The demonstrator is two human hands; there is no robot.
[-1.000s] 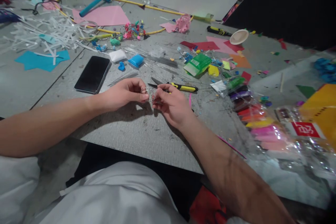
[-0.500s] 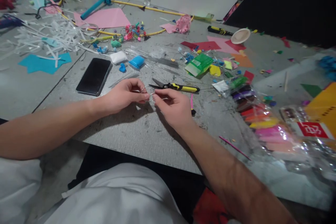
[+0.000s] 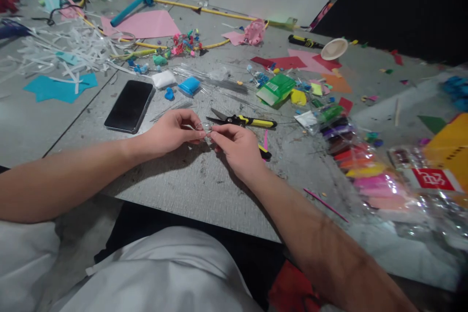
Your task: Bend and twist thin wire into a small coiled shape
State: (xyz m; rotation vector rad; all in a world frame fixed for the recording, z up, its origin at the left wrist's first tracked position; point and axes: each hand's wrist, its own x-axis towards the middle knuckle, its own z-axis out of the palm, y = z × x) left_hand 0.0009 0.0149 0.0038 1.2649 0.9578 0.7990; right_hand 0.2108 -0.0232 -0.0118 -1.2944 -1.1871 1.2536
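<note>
My left hand point(image 3: 171, 131) and my right hand point(image 3: 236, 148) meet over the grey board point(image 3: 190, 185), fingertips pinched together on a small thin wire piece point(image 3: 205, 130) held between them. Both hands are closed in a pinch. Just beyond the fingers lie yellow-handled cutters point(image 3: 243, 120), blades pointing left. A pink stick with a black tip point(image 3: 265, 145) pokes out from behind my right hand.
A black phone point(image 3: 129, 106) lies at left, with white point(image 3: 164, 78) and blue point(image 3: 189, 86) clay lumps behind it. Bagged coloured clay strips point(image 3: 351, 156) and a green packet point(image 3: 276, 89) sit at right. Paper scraps, shredded strips and yellow tubing litter the back.
My right hand has turned and drawn closer to my left, its fingers now pinching the wire from above. The left hand has barely moved.
</note>
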